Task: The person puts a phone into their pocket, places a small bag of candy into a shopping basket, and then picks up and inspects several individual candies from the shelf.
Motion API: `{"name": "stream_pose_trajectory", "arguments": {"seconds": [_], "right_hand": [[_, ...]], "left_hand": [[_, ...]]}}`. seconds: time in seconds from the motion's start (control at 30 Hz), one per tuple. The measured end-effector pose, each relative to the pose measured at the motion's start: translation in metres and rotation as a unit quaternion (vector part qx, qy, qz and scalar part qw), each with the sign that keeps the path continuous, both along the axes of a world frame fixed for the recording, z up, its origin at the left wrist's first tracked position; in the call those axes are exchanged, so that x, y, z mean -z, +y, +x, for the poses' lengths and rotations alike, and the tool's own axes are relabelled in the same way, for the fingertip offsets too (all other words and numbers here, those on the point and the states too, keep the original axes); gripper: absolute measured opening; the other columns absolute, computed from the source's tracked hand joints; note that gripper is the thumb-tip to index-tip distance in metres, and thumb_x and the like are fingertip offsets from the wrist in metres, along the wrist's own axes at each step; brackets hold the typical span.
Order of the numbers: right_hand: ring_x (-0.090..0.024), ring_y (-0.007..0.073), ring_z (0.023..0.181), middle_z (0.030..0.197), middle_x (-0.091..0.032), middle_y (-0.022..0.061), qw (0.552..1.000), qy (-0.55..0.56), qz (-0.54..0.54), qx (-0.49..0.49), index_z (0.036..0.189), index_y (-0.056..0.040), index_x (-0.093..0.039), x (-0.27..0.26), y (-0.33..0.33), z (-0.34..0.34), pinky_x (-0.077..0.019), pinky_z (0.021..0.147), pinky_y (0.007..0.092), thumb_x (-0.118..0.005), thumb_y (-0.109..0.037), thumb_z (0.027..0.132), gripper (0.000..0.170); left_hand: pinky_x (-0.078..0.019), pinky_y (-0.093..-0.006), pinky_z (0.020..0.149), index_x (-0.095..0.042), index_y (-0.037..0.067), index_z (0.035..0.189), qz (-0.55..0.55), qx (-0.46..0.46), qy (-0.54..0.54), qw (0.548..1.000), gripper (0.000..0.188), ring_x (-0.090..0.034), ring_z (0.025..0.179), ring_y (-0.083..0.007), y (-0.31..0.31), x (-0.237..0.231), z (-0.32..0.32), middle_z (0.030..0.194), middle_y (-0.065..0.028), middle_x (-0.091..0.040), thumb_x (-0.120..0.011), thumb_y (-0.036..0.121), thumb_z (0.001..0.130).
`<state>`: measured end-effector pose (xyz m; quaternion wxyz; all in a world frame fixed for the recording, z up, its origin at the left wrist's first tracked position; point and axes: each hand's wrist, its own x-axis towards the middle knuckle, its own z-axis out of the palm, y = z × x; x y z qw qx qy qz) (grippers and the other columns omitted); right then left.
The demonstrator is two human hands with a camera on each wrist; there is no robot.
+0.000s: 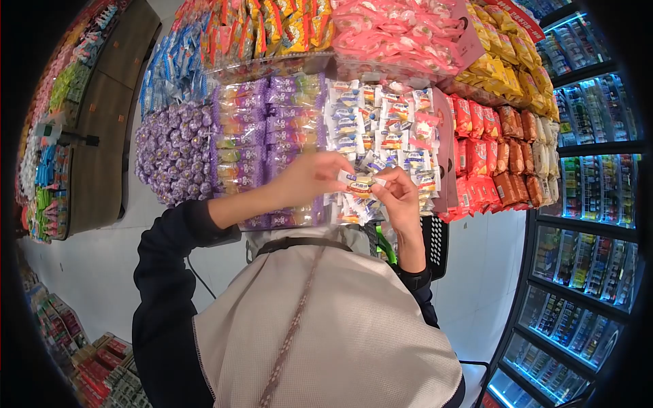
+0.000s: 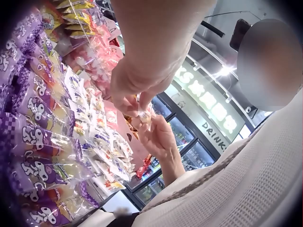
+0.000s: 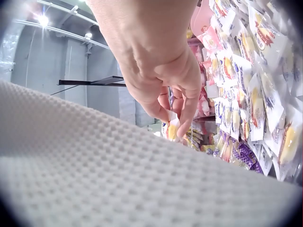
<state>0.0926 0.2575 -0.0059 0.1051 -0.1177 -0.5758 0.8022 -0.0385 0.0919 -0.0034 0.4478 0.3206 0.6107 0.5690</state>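
Note:
A small white packet with dark lettering and a yellowish piece showing (image 1: 358, 184) is held between both hands in the head view. My left hand (image 1: 316, 174) pinches its left end, and my right hand (image 1: 400, 197) pinches its right end between thumb and finger. Below the hands lie rows of similar white packets (image 1: 345, 122). In the right wrist view the packet (image 3: 171, 129) hangs from the fingertips of my right hand (image 3: 165, 80). The left wrist view shows the left hand (image 2: 135, 87) against the right hand (image 2: 160, 139), the packet mostly hidden between them.
Purple packs (image 1: 239, 136) and round purple sweets (image 1: 175, 153) lie to the left. Red packets (image 1: 476, 156) and brown ones (image 1: 515, 160) are on the right, with pink bags (image 1: 394, 30) at the back. Lit shelves (image 1: 598, 183) stand at far right; a black perforated basket (image 1: 435, 245) is below.

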Motion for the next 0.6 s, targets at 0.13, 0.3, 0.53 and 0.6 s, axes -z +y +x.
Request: {"name": "stream_pose_trajectory", "arguments": {"seconds": [0.13, 0.3, 0.53, 0.6], "right_hand": [[-0.051, 0.0059, 0.072, 0.081, -0.055, 0.0023, 1.000, 0.005, 0.019, 0.002, 0.085, -0.0020, -0.051, 0.000, 0.000, -0.001, -0.0397, 0.068, 0.0204, -0.056, 0.005, 0.079, 0.010], [-0.053, 0.0069, 0.067, 0.076, -0.055, 0.0032, 0.998, -0.046, -0.022, -0.032, 0.088, -0.0007, -0.049, 0.008, 0.005, 0.002, -0.0459, 0.055, 0.0218, -0.052, 0.003, 0.080, 0.009], [-0.053, 0.0056, 0.065, 0.070, -0.053, -0.0005, 0.991, -0.106, -0.026, -0.073, 0.090, -0.0020, -0.047, 0.022, 0.001, 0.008, -0.0462, 0.048, 0.0215, -0.053, 0.003, 0.081, 0.013], [-0.052, 0.0043, 0.064, 0.070, -0.052, -0.0021, 0.992, -0.104, 0.008, -0.077, 0.091, -0.0030, -0.047, 0.028, 0.001, 0.008, -0.0432, 0.049, 0.0192, -0.053, 0.003, 0.081, 0.013]], "left_hand": [[-0.0395, -0.0200, 0.058, -0.056, 0.005, 0.098, 0.015, -0.006, -0.007, 1.000, 0.023, -0.049, 0.067, -0.0024, 0.000, -0.003, 0.001, 0.071, 0.0030, -0.053, -0.063, 0.007, 0.077], [-0.0410, -0.0221, 0.059, -0.055, 0.003, 0.100, -0.002, 0.002, -0.035, 0.999, 0.026, -0.051, 0.066, -0.0049, -0.002, 0.009, 0.003, 0.072, 0.0010, -0.055, -0.064, 0.009, 0.076], [-0.0441, -0.0325, 0.074, -0.051, 0.005, 0.102, 0.000, 0.053, 0.323, 0.945, 0.038, -0.053, 0.087, -0.0193, -0.011, 0.005, 0.011, 0.094, -0.0076, -0.054, -0.069, 0.014, 0.070], [-0.0419, -0.0352, 0.076, -0.052, 0.005, 0.100, 0.028, 0.066, 0.430, 0.900, 0.039, -0.052, 0.091, -0.0237, -0.011, 0.007, 0.013, 0.095, -0.0085, -0.053, -0.069, 0.017, 0.067]]}}
